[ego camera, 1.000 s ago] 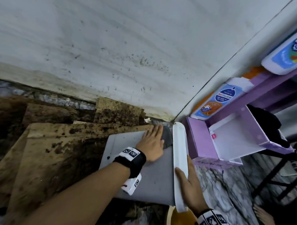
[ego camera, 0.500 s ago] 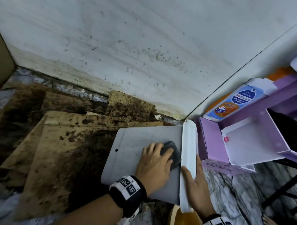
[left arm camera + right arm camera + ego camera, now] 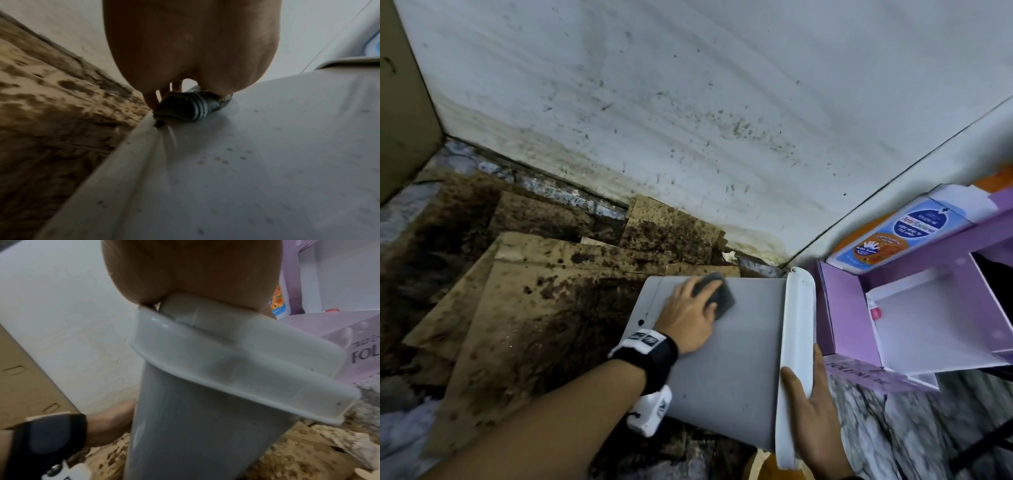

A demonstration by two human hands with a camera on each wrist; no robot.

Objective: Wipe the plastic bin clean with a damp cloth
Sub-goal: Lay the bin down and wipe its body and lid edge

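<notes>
Your left hand [image 3: 690, 317] lies palm down on the broad side of a grey plastic bin [image 3: 736, 370] that is tipped over on the floor, fingers spread flat over a dark grey folded cloth [image 3: 717, 296] and pressing it against the bin's far corner near the base. The left wrist view shows the cloth [image 3: 185, 107] squashed under your fingertips, with small specks scattered over the grey surface. To the left of the bin lie stained brown cardboard sheets [image 3: 524, 308] below a spotted white wall [image 3: 688, 102]. Your right hand [image 3: 813, 416] grips the bin's white rim [image 3: 796, 342] at its near end, thumb on top and fingers wrapped beneath. Just beside the rim on the right stands an open lilac cardboard box [image 3: 914, 308], and behind it a blue and orange labelled pack [image 3: 887, 236].
</notes>
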